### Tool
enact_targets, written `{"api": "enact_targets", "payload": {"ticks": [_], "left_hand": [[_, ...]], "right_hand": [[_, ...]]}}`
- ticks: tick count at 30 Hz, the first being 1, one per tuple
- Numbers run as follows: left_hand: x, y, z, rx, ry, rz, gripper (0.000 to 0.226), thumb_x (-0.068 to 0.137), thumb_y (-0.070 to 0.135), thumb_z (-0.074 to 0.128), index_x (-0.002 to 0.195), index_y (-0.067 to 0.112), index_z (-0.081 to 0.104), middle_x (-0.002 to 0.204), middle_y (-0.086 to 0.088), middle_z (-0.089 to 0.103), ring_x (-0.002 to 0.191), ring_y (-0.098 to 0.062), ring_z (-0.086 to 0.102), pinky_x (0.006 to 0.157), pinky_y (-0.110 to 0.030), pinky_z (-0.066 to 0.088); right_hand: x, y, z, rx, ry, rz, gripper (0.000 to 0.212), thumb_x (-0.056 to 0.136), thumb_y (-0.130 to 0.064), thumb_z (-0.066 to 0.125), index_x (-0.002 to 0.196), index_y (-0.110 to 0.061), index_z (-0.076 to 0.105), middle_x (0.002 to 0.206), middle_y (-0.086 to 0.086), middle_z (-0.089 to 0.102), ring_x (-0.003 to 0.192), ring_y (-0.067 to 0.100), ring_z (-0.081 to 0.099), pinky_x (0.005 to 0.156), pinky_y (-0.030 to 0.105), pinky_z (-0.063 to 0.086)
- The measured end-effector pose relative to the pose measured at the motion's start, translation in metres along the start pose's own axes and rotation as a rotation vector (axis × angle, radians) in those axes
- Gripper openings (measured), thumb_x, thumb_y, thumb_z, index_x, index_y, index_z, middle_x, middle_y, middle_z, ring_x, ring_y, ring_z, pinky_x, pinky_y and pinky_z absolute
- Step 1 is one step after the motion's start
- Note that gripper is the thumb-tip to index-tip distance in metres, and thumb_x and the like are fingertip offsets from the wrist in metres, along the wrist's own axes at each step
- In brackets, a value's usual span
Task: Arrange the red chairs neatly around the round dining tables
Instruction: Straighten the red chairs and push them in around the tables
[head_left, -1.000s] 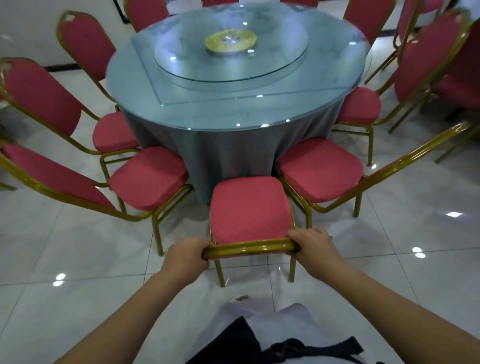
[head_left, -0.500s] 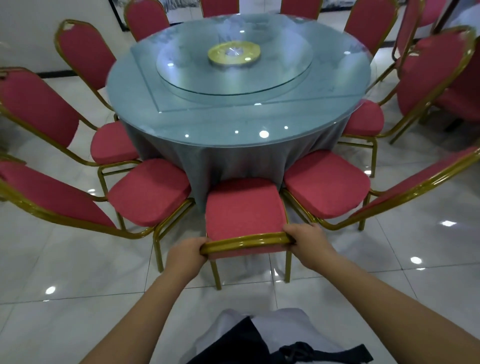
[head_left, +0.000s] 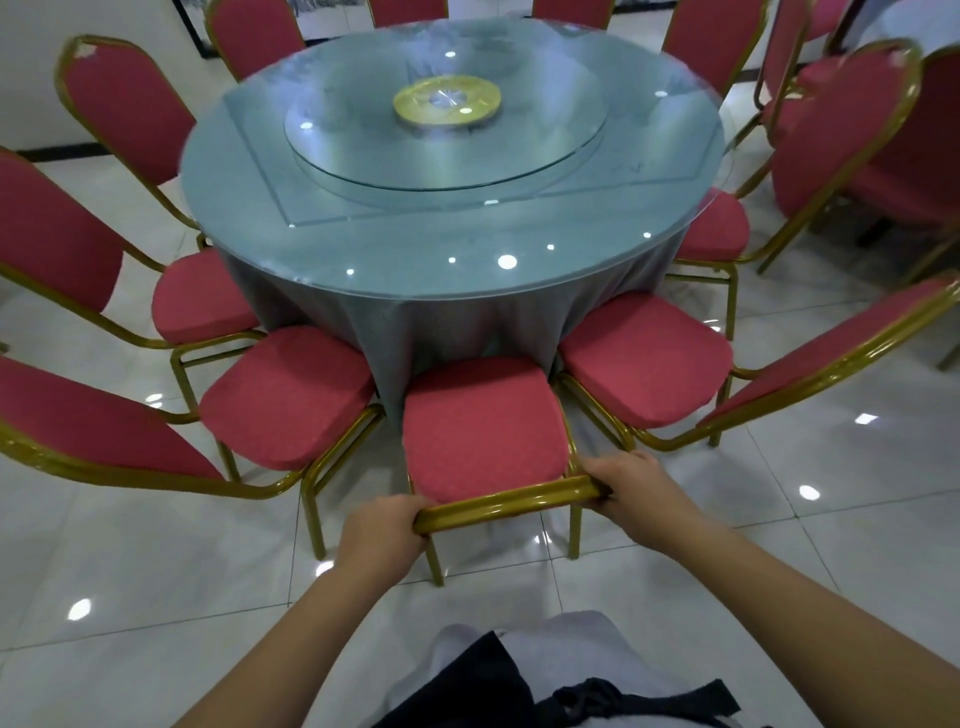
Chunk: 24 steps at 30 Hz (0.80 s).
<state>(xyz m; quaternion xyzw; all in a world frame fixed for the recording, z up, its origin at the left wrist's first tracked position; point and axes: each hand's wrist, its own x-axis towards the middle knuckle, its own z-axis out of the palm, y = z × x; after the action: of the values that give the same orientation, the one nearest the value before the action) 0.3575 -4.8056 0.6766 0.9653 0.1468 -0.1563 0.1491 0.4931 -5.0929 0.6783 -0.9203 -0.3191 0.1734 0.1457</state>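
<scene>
You are holding the red chair (head_left: 480, 426) at the near side of the round dining table (head_left: 452, 244), and you look to be in the middle of tucking it in. Your left hand (head_left: 382, 530) is wrapping round one end of the chair's gold top rail (head_left: 509, 503). Your right hand (head_left: 631, 486) is clamping the other end, with fingers curling over the tube on both sides.

The seat is pointing squarely at the table, its front edge sitting at the grey tablecloth (head_left: 467, 332) that is hanging from the table's rim. I cannot tell whether it is pressing into the cloth.

Along the table's near edge, the left neighbouring chair (head_left: 288, 397) and the right neighbouring chair (head_left: 644, 358) are standing just beside yours, both angling in toward the table. More red chairs are ringing the table's far side, and a glass turntable (head_left: 441, 150) is sitting at its centre.

The chair seems to be nearly home. What is coming next is probably only a short, straight nudge toward the table's centre. Push evenly with both hands so the frame is not swinging into either neighbour, then let go.
</scene>
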Motion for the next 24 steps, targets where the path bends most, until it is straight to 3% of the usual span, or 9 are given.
{"api": "enact_targets", "payload": {"ticks": [4, 7, 9, 11, 14, 19, 21, 24], "left_hand": [[0.004, 0.001, -0.004, 0.040, 0.005, 0.025, 0.023, 0.088, 0.027, 0.060, 0.106, 0.038, 0.068, 0.078, 0.015, 0.056, 0.076, -0.009, 0.054, 0.056, -0.025, 0.034], [0.008, 0.004, -0.006, 0.016, -0.002, 0.035, 0.025, 0.086, 0.026, 0.062, 0.108, 0.038, 0.068, 0.086, 0.013, 0.062, 0.079, -0.010, 0.056, 0.062, -0.028, 0.043], [0.013, 0.006, -0.007, -0.016, -0.067, 0.039, 0.025, 0.085, 0.027, 0.066, 0.108, 0.037, 0.068, 0.091, 0.012, 0.063, 0.082, -0.011, 0.058, 0.068, -0.031, 0.051], [0.017, 0.009, -0.011, -0.147, -0.155, 0.038, 0.035, 0.079, 0.036, 0.074, 0.113, 0.040, 0.065, 0.100, 0.011, 0.065, 0.088, -0.010, 0.060, 0.077, -0.033, 0.054], [0.017, 0.025, -0.025, -0.329, -0.194, 0.090, 0.072, 0.069, 0.051, 0.082, 0.135, 0.043, 0.052, 0.121, 0.017, 0.059, 0.105, -0.004, 0.053, 0.087, -0.028, 0.047], [0.021, 0.090, -0.047, -0.347, -0.130, 0.293, 0.083, 0.070, 0.061, 0.078, 0.142, 0.046, 0.041, 0.138, 0.019, 0.051, 0.126, -0.006, 0.047, 0.095, -0.025, 0.039], [0.028, 0.124, -0.049, -0.350, -0.098, 0.360, 0.080, 0.074, 0.058, 0.077, 0.144, 0.043, 0.041, 0.142, 0.017, 0.049, 0.129, -0.006, 0.045, 0.099, -0.024, 0.037], [0.039, 0.184, -0.043, -0.362, -0.063, 0.411, 0.076, 0.078, 0.051, 0.076, 0.145, 0.038, 0.043, 0.144, 0.013, 0.050, 0.131, -0.007, 0.045, 0.104, -0.024, 0.036]], "right_hand": [[0.004, 0.003, 0.000, -0.023, 0.002, 0.027, 0.012, 0.090, -0.035, 0.067, 0.083, -0.030, 0.059, 0.080, -0.014, 0.059, 0.087, 0.007, 0.053, 0.096, 0.035, 0.042], [0.008, 0.005, -0.004, -0.021, 0.024, 0.076, 0.013, 0.088, -0.036, 0.069, 0.080, -0.032, 0.060, 0.079, -0.017, 0.058, 0.090, 0.006, 0.051, 0.097, 0.038, 0.042], [0.008, 0.004, -0.006, 0.001, 0.023, 0.102, 0.012, 0.087, -0.035, 0.070, 0.080, -0.035, 0.060, 0.078, -0.018, 0.058, 0.089, 0.005, 0.052, 0.098, 0.041, 0.043], [0.005, 0.002, -0.007, 0.016, 0.038, 0.109, 0.010, 0.086, -0.037, 0.072, 0.093, -0.037, 0.065, 0.088, -0.022, 0.061, 0.096, 0.003, 0.053, 0.103, 0.042, 0.040], [-0.011, 0.005, -0.015, 0.069, 0.089, 0.131, 0.054, 0.081, -0.047, 0.074, 0.131, -0.041, 0.056, 0.111, -0.026, 0.052, 0.110, 0.001, 0.043, 0.111, 0.043, 0.028], [-0.039, 0.038, -0.043, 0.192, 0.162, 0.197, 0.072, 0.077, -0.051, 0.078, 0.141, -0.037, 0.049, 0.138, -0.015, 0.056, 0.128, 0.007, 0.046, 0.113, 0.048, 0.036], [-0.048, 0.061, -0.053, 0.229, 0.198, 0.212, 0.072, 0.075, -0.055, 0.077, 0.140, -0.041, 0.048, 0.138, -0.017, 0.055, 0.124, 0.002, 0.046, 0.111, 0.044, 0.039], [-0.065, 0.102, -0.068, 0.238, 0.246, 0.227, 0.068, 0.076, -0.059, 0.074, 0.137, -0.045, 0.047, 0.136, -0.023, 0.053, 0.113, -0.009, 0.040, 0.099, 0.022, 0.037]]}}
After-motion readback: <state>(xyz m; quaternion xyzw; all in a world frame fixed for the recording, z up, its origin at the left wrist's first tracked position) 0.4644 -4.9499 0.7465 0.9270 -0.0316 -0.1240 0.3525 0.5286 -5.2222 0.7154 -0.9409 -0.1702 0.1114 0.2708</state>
